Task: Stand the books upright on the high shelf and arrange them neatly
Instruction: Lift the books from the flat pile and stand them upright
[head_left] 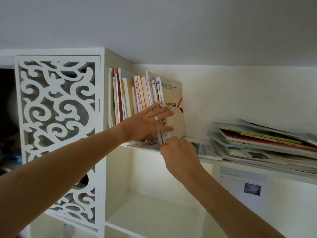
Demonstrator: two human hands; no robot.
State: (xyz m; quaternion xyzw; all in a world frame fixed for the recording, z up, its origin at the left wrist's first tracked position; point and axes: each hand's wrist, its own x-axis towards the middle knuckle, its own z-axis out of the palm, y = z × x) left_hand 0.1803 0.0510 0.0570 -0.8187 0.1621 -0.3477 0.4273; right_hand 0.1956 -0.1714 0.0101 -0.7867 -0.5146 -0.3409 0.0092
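Left hand (147, 121) presses flat, fingers spread, against the upright books (137, 97). At its 5 o'clock, right hand (178, 152) pinches the beige book (175, 102)'s bottom edge.

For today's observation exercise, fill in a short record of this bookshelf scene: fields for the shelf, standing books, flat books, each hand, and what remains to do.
Shelf: white wooden high shelf beside a carved white lattice panel
Standing books: row of upright paperbacks at the shelf's left end, outermost a beige-covered textbook
Flat books: untidy stack of thin colourful books at right
Left hand: fingers spread flat against the spines
Right hand: gripping the bottom edges of the outer books
Remaining: the flat stack not yet stood up
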